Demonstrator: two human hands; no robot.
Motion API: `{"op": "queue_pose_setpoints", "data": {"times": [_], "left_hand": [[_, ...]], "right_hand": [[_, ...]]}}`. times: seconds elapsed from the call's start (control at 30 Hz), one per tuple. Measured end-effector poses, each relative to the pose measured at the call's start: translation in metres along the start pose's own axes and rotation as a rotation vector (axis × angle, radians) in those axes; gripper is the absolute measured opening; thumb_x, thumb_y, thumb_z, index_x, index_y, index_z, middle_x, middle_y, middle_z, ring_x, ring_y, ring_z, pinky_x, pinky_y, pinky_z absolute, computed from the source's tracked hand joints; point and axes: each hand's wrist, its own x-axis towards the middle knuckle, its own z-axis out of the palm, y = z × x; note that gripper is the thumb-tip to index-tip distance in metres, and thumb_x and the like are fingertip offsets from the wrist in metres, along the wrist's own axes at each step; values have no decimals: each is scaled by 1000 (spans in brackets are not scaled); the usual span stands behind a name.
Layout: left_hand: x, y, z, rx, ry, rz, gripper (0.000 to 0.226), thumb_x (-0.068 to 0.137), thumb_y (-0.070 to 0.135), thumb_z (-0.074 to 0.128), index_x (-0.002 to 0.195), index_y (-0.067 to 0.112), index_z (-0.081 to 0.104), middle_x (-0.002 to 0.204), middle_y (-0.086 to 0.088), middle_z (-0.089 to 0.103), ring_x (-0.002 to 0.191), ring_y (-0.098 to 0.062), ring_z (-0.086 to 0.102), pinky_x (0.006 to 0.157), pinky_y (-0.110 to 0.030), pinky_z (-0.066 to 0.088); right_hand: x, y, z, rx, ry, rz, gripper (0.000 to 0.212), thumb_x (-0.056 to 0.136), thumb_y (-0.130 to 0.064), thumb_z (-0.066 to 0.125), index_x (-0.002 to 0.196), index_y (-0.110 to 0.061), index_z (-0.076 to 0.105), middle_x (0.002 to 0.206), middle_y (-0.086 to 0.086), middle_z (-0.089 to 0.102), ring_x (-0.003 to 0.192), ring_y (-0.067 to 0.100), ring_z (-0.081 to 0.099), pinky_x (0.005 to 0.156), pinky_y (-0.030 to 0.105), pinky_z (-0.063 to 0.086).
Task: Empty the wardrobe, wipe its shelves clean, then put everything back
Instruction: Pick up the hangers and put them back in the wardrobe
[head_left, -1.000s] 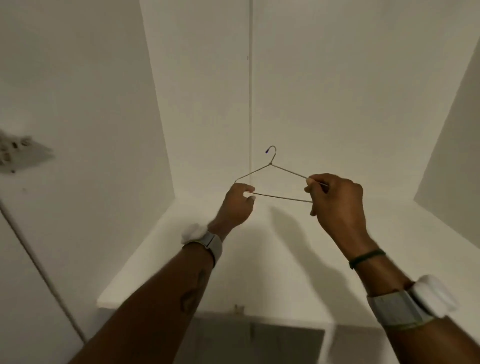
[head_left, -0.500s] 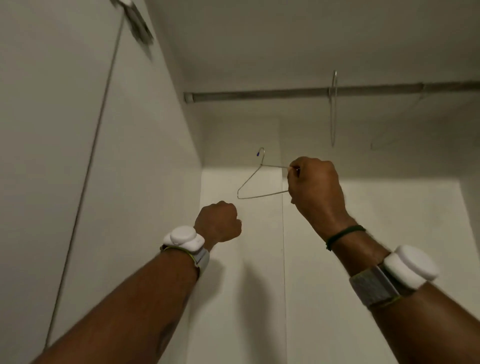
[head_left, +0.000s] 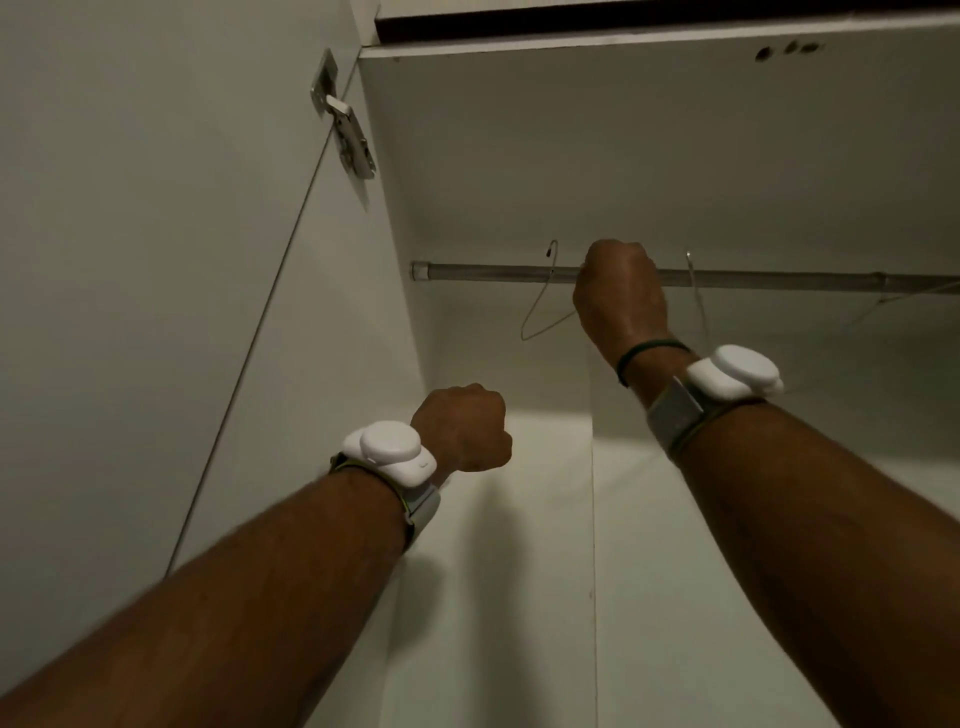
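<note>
Holding wire hanger (head_left: 536, 305) up at the wardrobe rod (head_left: 483, 271) near its left end, right hand (head_left: 621, 291) clamped round one shoulder; left hand (head_left: 462, 428) fisted on nothing, lower down. Best to tip hook over rod, lower until seated, then release, clear of neighbouring hanger (head_left: 696, 291).

right hand (head_left: 618, 291) grips wire hanger (head_left: 540, 312) at rail (head_left: 493, 272) | left hand (head_left: 465, 428) fisted, empty

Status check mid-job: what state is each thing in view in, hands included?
wire hanger: held up, hook at rail height; whether it is seated cannot be told
right hand: grips the wire hanger
left hand: fist, holds nothing
rail: mounted, level
second hanger: hangs on the rail
wardrobe door: open
</note>
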Motion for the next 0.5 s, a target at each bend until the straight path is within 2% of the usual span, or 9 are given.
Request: {"op": "queue_pose_setpoints", "data": {"times": [0.17, 0.23, 0.37, 0.5], "left_hand": [[2, -4, 1, -18, 1, 19, 32, 89, 26, 52, 60, 16, 41, 66, 1, 46, 55, -16, 44, 59, -27, 36], [4, -5, 4, -34, -4, 20, 32, 89, 26, 52, 60, 16, 41, 67, 0, 46, 58, -18, 47, 60, -28, 38], [2, -7, 16, -51, -40, 33, 32, 91, 29, 51, 63, 18, 42, 71, 1, 45, 73, -25, 55, 68, -30, 42], [-2, -5, 33, -50, -52, 40, 30, 91, 31, 51, 65, 20, 42, 72, 3, 43, 76, -26, 56, 71, -30, 43]], "right_hand": [[13, -15, 21, -41, -57, -45, 23, 96, 5, 44, 77, -7, 48, 83, 13, 50, 84, 37, 61, 64, 32, 38], [16, -22, 26, -49, -62, -65, 22, 95, 6, 44, 78, -6, 50, 87, 15, 55, 87, 37, 63, 65, 33, 41], [12, -40, 36, -114, -113, -122, 16, 96, 5, 47, 95, 0, 62, 106, 20, 63, 97, 36, 64, 69, 32, 42], [6, -55, 43, -179, -123, -157, 22, 96, 7, 43, 103, 0, 63, 113, 19, 63, 104, 36, 64, 76, 37, 49]]}}
